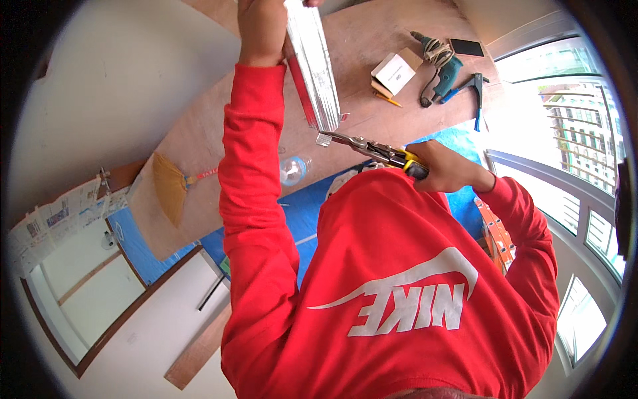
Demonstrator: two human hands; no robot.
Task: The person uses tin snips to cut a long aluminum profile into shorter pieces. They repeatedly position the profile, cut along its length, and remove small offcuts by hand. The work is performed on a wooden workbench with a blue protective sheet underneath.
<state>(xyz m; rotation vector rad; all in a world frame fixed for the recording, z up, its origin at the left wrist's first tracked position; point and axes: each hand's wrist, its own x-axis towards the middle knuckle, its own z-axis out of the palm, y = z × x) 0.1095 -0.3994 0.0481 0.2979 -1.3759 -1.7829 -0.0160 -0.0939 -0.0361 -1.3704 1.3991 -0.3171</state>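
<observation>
At the far left, newspaper sheets (63,216) hang over a pale panel with a dark brown frame (143,292), bent by the lens rim. A fan-shaped, straw-coloured broom (169,186) lies on a broad brown board (193,139); its red handle runs out of sight behind the left sleeve of a red sweatshirt (399,239). The person's left hand (261,12) is mostly cut off by the top edge, but it is closed round the upper part of a long, silvery, ridged metal channel (312,73), whose top end is also out of frame. The channel slants down to the middle, a small bent tab at its lower end.

Beside the sleeve is a clear, rounded plastic object (292,171), possibly a bottle, partly covered. Metal snips with yellow-and-black handles (375,149) reach the channel's lower end; whether the blades have metal between them is too small to tell. A blue sheet (309,219) shows only around the sweatshirt. A small, open white box (394,73) sits near a yellow pencil (388,100). The person's right hand (444,166) is wrapped round the snips' handles, its fingers partly hidden.

Farther right lie a teal power drill with a wound cord (446,78), a dark, flat rectangular device (467,47) and a blue-and-black hand tool (477,90). Glare washes out the windows (575,133).
</observation>
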